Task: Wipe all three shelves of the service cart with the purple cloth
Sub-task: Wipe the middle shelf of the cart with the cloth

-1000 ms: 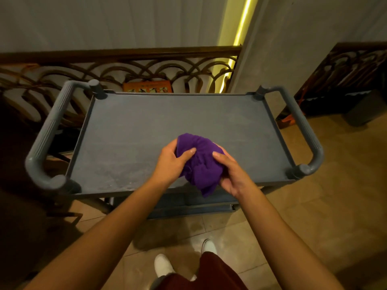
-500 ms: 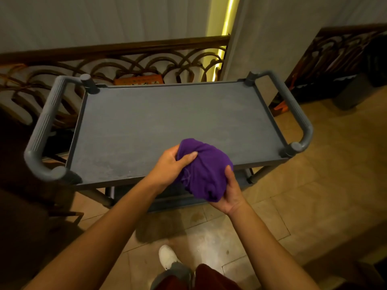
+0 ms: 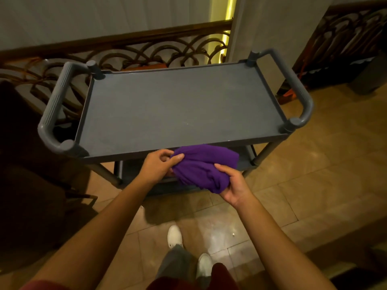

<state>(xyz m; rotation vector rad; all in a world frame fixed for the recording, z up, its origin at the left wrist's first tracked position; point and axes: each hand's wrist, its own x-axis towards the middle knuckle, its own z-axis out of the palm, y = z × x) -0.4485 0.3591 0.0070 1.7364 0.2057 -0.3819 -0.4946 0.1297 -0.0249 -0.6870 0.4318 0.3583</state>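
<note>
Both hands hold the purple cloth [image 3: 204, 165] bunched between them: the left hand [image 3: 158, 166] pinches its left edge with thumb and fingers, and the right hand [image 3: 234, 185] cups it from below, fingers mostly hidden under the fabric. Just beyond the grip runs the front rim of the service cart's top shelf [image 3: 180, 109], bare and grey (faint smudges show on it). The cloth covers part of the lower shelf [image 3: 244, 159] behind it; the bottom shelf cannot be made out. Below the grip, white shoes [image 3: 174, 236] stand on the tiled floor [image 3: 314, 185].
</note>
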